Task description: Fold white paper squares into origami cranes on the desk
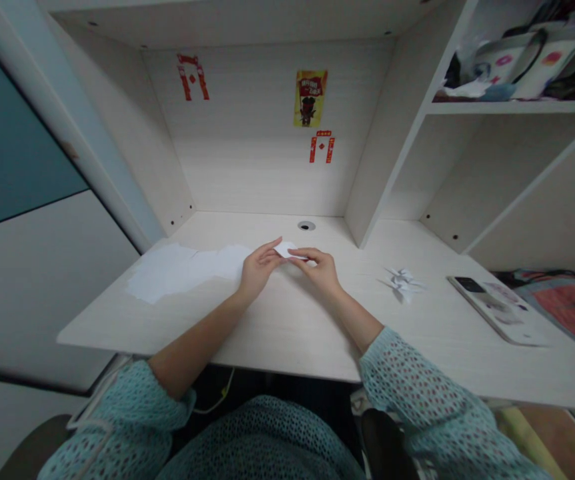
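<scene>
A small piece of white paper (pixel 283 249) is held between my two hands, just above the middle of the desk. My left hand (pixel 259 269) grips its left side, thumb and fingers closed on the edge. From the right, my right hand (pixel 319 268) pinches the same paper between thumb and fingertips. Parts of the paper are hidden behind the fingers, so its exact folds cannot be made out. White paper sheets (pixel 177 270) lie spread on the desk to the left of my left hand. Folded white paper pieces (pixel 401 283) sit in a small cluster right of my right hand.
A phone (pixel 495 310) lies at the right of the white desk (pixel 277 333). Shelf dividers (pixel 392 160) rise behind, with mugs (pixel 532 60) on the upper right shelf. A round cable hole (pixel 306 226) is near the back. Red cloth (pixel 572 313) lies at the far right.
</scene>
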Demonstrator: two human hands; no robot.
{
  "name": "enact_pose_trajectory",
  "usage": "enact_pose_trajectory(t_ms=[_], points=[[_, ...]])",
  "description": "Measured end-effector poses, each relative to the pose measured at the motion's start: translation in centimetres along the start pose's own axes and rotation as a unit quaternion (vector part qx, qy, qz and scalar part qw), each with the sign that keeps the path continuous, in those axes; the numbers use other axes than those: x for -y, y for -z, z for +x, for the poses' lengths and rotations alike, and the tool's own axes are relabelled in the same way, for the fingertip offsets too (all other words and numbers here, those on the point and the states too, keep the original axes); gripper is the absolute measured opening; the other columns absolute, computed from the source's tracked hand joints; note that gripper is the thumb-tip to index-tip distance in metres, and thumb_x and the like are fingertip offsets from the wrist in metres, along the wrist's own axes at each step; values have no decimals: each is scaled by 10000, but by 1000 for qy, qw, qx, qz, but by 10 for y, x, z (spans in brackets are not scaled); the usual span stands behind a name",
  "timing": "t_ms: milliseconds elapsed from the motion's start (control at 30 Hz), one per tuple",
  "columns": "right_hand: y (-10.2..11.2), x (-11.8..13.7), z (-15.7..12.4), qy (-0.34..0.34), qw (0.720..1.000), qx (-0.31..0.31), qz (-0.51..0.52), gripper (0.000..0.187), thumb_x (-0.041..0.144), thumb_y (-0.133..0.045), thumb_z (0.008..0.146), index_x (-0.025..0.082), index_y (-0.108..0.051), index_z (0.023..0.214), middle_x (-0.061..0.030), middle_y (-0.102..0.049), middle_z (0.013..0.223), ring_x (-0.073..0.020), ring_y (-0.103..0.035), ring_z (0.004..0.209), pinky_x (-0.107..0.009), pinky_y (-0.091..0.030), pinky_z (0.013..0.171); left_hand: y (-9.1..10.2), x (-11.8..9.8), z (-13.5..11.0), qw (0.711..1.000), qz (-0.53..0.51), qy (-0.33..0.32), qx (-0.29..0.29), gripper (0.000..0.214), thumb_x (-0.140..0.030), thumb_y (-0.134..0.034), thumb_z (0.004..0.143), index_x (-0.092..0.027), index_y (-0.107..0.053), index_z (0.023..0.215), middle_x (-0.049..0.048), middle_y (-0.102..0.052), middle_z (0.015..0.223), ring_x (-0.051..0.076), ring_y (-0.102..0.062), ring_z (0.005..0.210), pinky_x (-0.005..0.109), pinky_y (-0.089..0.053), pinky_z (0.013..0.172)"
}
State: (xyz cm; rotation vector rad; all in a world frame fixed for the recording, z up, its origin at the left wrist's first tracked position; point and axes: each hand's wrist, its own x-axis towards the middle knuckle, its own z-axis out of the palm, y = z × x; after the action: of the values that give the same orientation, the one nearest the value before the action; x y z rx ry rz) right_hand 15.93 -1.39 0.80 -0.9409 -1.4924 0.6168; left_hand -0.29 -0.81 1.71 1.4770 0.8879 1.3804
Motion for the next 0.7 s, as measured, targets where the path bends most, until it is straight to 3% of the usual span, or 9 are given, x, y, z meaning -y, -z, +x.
enact_pose_trajectory(t_ms=[200, 500, 700], points=[[-1, 0, 0, -24, 999, 7, 27, 205, 389, -709, 695, 254, -739, 847, -55, -729, 913, -223, -657, 891, -335, -493, 749, 3, 3, 0, 999, 43, -1, -33, 237, -285, -696, 692, -184, -723, 905, 68, -696, 1013, 203, -644, 889, 351, -470, 900], [-2, -4, 1, -51, 997, 17, 55, 188, 387, -729, 672, 245, -744, 794, -56, -734, 859, -225, -671, 831, -333, -491, 720, 4, -1, 0, 997, 63, -32, -36, 123, -279, -707, 682, -205, -733, 776, 39, -717, 870, 205, -651, 860, 358, -476, 905], [0, -5, 3, -67, 995, 31, 69, 206, 391, -731, 662, 232, -746, 792, -60, -735, 853, -225, -673, 812, -334, -497, 713, 5, -2, 0, 997, 67, -32, -34, 142, -285, -692, 698, -188, -736, 793, 54, -721, 891, 210, -661, 845, 363, -488, 887]])
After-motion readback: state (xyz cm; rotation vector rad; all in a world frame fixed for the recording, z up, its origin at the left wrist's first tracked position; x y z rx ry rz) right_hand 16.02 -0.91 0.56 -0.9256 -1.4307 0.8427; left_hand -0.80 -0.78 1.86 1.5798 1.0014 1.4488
